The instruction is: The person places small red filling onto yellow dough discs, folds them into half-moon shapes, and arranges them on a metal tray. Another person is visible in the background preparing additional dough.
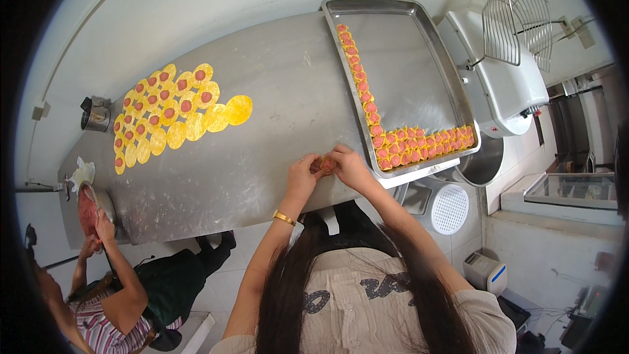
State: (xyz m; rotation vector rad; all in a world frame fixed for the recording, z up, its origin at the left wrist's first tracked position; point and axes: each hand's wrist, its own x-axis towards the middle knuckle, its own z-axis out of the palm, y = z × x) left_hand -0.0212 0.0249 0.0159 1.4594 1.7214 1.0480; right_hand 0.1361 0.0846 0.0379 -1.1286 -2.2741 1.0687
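Note:
Near the front edge of the steel table, my left hand [305, 176] and my right hand [348, 167] meet with fingers closed round a small dumpling [327, 164]. Its yellow wrapper is gathered about a pink meat filling; the fingers partly cover it. Just right of my hands lies a big metal tray [406, 59]. Open-topped dumplings [424, 147] fill rows along its near side, and a single line [360, 76] runs up its left side. To the left, overlapping round yellow wrappers [238, 110] are spread on the table, many with a dab of meat [169, 113].
A co-worker's hands [104, 226] are at a metal bowl [109, 207] of pink meat on the left. A metal container [96, 117] stands behind it. White equipment [501, 75] with a wire guard [517, 19] sits beyond the tray. A perforated round stool [450, 208] stands below right.

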